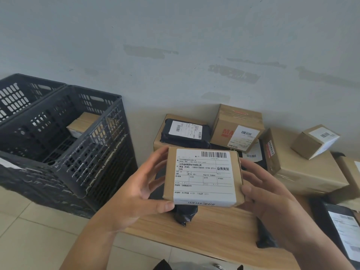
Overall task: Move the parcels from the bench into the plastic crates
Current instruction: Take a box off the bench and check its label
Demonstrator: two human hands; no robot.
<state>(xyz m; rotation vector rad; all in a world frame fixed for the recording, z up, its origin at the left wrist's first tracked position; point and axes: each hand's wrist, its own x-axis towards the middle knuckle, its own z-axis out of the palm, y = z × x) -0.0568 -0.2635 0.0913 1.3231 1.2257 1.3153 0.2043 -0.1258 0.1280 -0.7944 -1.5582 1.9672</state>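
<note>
Nearest the camera, the left hand [144, 190] and the right hand [270, 197] hold a flat cardboard parcel [203, 177] between them above the wooden tabletop [214, 228], the left thumb curled under its near edge and the right thumb pressed on its right edge. A white shipping label [204, 176] with a barcode covers most of its upper face. Under the parcel a black poly mailer [185, 214] lies on the tabletop, and another black mailer [342, 227] lies at the right edge (its label faces up). Farther back, against the wall, a dark padded parcel [185, 132] rests on a brown box, beside a carton with red print [236, 127]; a small box [314, 141] sits on a large carton [309, 172]. To the left, on the floor, stand two black plastic crates; the nearer crate [64, 137] holds a cardboard parcel [83, 124], touching the farther crate [21, 94].
</note>
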